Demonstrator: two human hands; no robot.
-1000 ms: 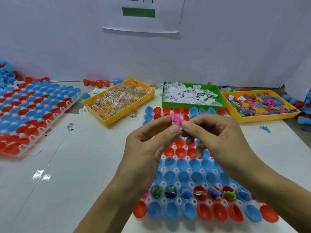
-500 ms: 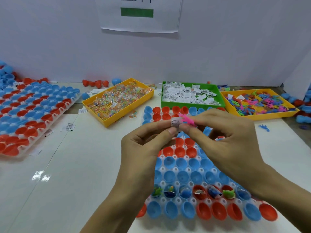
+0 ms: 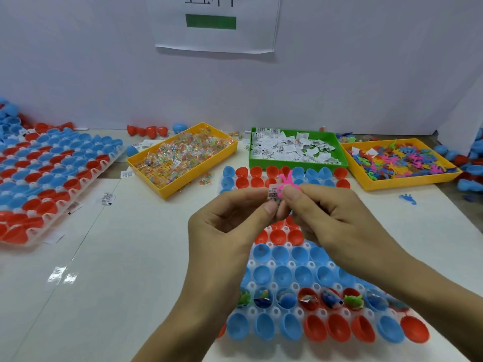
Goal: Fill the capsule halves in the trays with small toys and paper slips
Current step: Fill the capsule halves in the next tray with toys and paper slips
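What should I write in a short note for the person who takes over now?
Left hand pinches a paper slip; right hand pinches a pink toy, both held together above the near tray. Done: the second-nearest row is filled. Left: the nearest row and the rows farther back are empty. Slips are in the green bin, toys in the right yellow bin.

Pink toy (image 3: 287, 182) and printed paper slip (image 3: 273, 193) pinched together at frame centre, your white capsule tray (image 3: 295, 286) lower right, mostly unfilled
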